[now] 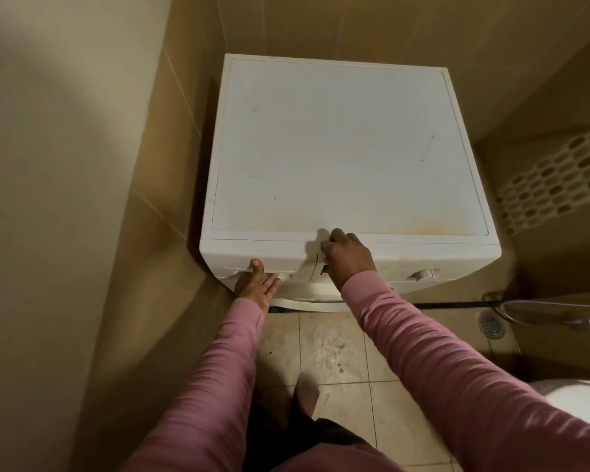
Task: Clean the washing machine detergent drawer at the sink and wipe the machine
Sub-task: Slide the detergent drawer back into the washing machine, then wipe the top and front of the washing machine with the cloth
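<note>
A white washing machine [348, 148] stands in a tiled corner, its flat top stained yellowish near the front edge. The detergent drawer [259, 267] sits shut in the left of the front panel. My left hand [258, 284] reaches under the drawer's front with the palm up, thumb on its face and fingers hooked into the recess. My right hand [346, 258] rests on the front top edge beside the drawer, fingers curled over the panel. A dial [423, 274] shows at the panel's right.
Tiled walls close in on the left and behind the machine. A floor drain [491, 326] and a metal hose [542, 315] lie on the floor to the right. A white fixture's edge [579, 400] shows at the lower right. My foot [307, 396] stands on worn floor tiles.
</note>
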